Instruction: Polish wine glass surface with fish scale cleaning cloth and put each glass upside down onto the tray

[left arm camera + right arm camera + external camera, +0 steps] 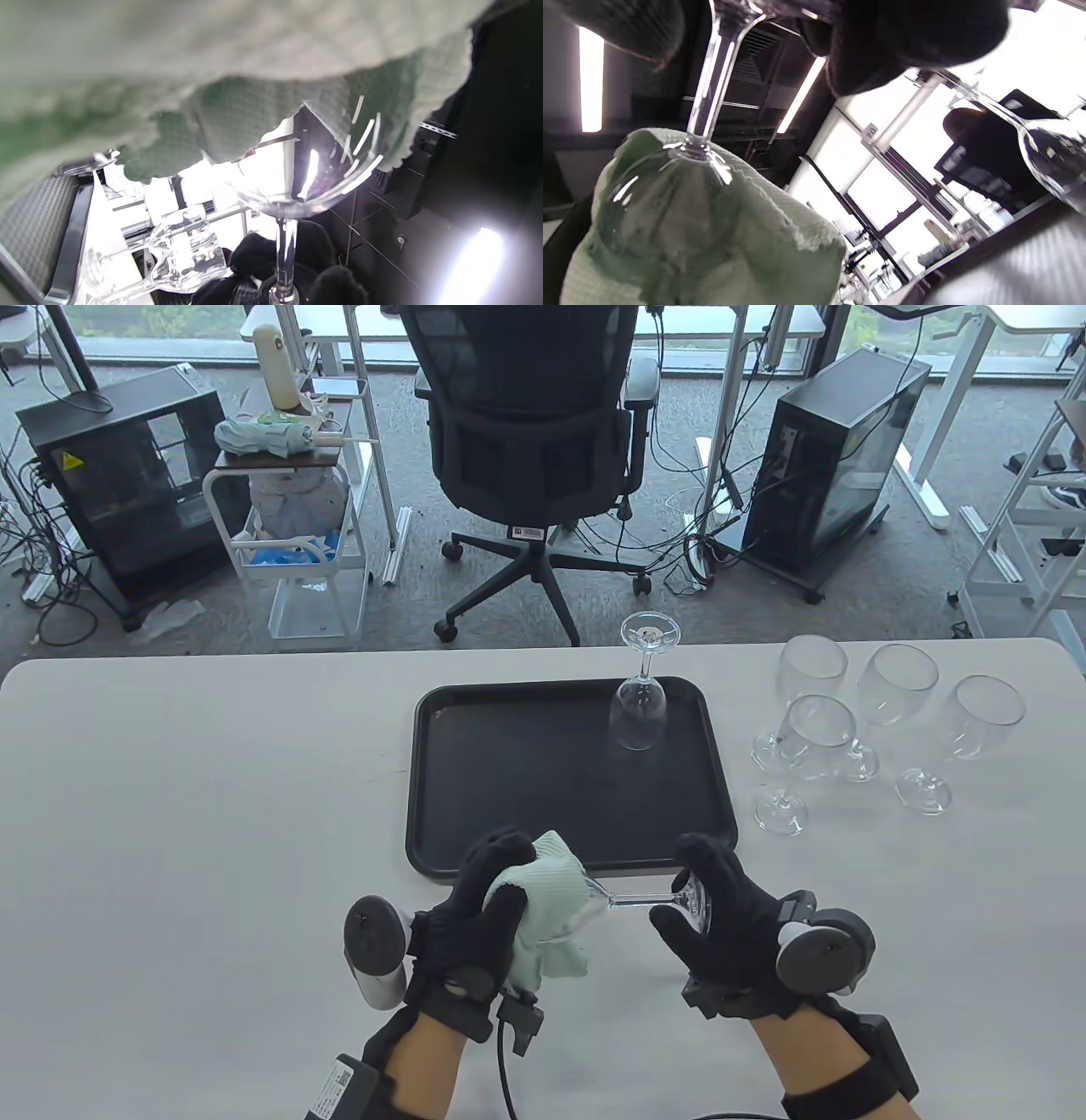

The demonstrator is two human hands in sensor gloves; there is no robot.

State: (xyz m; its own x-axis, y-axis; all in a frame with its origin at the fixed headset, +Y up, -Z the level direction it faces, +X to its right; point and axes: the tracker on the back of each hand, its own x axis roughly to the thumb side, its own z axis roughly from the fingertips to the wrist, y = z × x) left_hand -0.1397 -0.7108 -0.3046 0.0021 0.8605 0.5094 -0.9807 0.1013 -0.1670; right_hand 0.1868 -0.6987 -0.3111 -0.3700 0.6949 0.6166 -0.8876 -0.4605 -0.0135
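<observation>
A wine glass (628, 901) lies sideways in the air between my hands, just in front of the black tray (475, 806). My left hand (492, 912) grips the pale green cloth (547, 899) wrapped round the glass bowl (305, 178). My right hand (708, 912) pinches the glass foot, with the stem (710, 80) running from it to the cloth-covered bowl (670, 199). One glass (640, 687) stands upside down at the tray's far right corner. Several upright glasses (857, 721) wait on the table right of the tray.
The white table (212, 780) stretches left of the tray. Beyond its far edge stand an office chair (530, 449), a small cart (288, 534) and two computer towers on the floor.
</observation>
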